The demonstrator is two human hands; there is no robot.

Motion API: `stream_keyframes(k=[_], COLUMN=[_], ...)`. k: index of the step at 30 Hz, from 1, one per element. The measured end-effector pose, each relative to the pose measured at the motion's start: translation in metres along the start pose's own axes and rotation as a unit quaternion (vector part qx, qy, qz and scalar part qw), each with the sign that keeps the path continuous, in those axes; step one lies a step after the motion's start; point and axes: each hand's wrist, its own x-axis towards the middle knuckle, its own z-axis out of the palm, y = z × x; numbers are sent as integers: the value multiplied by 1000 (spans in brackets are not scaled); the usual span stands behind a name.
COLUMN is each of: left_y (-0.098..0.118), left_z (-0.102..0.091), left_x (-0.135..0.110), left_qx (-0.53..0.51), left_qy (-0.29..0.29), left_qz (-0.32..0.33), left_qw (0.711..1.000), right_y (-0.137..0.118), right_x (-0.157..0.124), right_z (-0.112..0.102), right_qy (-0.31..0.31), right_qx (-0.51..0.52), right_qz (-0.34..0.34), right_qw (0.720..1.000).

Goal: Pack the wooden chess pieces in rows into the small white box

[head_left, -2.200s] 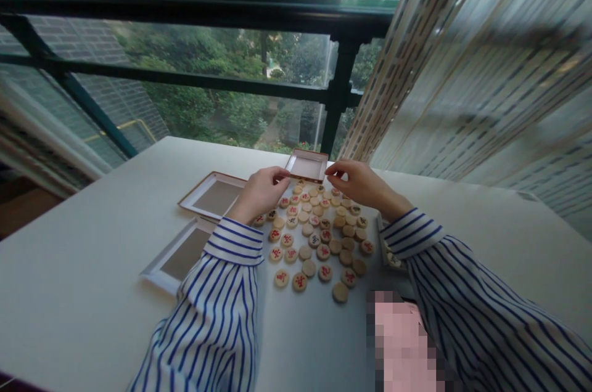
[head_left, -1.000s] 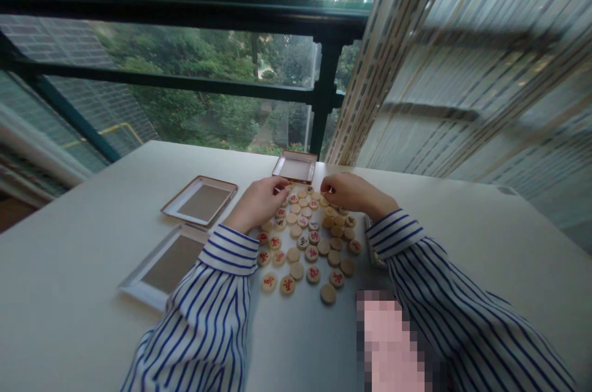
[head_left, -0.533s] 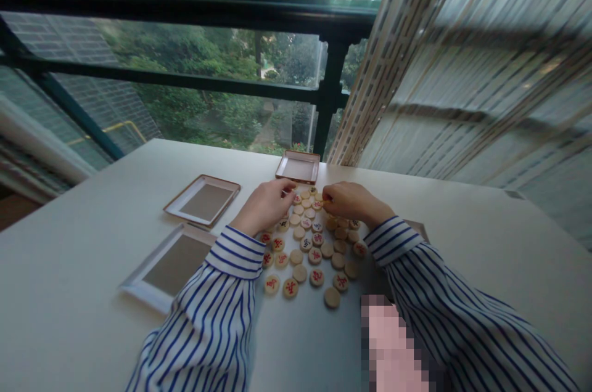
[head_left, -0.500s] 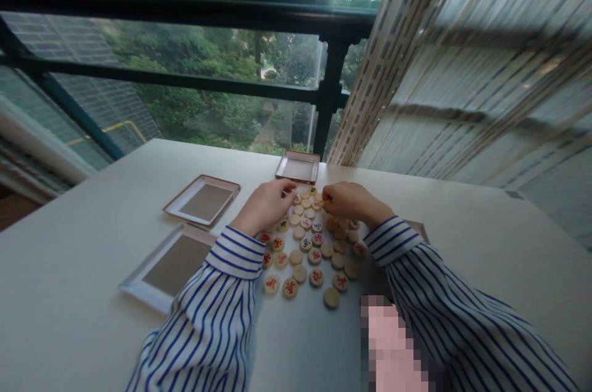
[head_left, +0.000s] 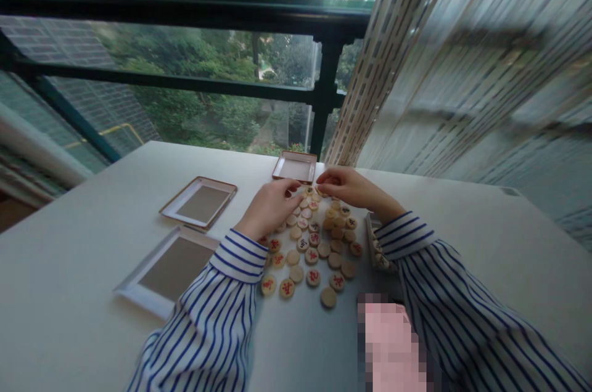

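Pale wood-toned discs (head_left: 313, 238), some marked with red or black characters and others plain on top, lie spread over the white table (head_left: 83, 244) in the head view. Their far end sits between the two hands, and the rest fans out on the near side of the fingers. The left hand (head_left: 271, 206) reaches in over the left edge of the spread, forefinger and thumb bent towards each other just beside the discs; whether they pinch one cannot be told. The right hand (head_left: 351, 187) arches over the far right part, its fingers (head_left: 327, 177) bent downwards with a disc right at their tips, though contact is unclear. Just beyond the fingertips stands a shallow brown-rimmed tray (head_left: 296, 169). Left of the left hand lie another brown-rimmed tray (head_left: 202, 203) and, nearer, a white-edged tray (head_left: 171, 265), partly behind the striped sleeve (head_left: 215, 312). Beside the right cuff, a pale box (head_left: 371, 238) holds more discs, partly covered.
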Motion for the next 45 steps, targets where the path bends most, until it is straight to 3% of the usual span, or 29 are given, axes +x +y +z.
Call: stream_keyframes(k=[5, 9, 29, 38, 45], left_y=[7, 12, 17, 10, 11], left_z=[2, 4, 1, 4, 2], left_x=[0, 0, -1, 2, 5], left_qx=[-22, -38, 40, -137, -379], left_qy=[26, 33, 20, 21, -8], left_qz=[15, 31, 55, 19, -74], left_qw=[999, 998, 997, 990, 923], right_y=[-12, -18, -25, -29, -31], right_x=[-4, -6, -4, -7, -8], right_z=[-2, -2, 0, -1, -2], right_qy=[-16, -18, -19, -3, -4], right_qx=[123, 160, 144, 142, 153], right_qz=[25, 25, 35, 24, 6], right_qw=[992, 987, 989, 990, 988])
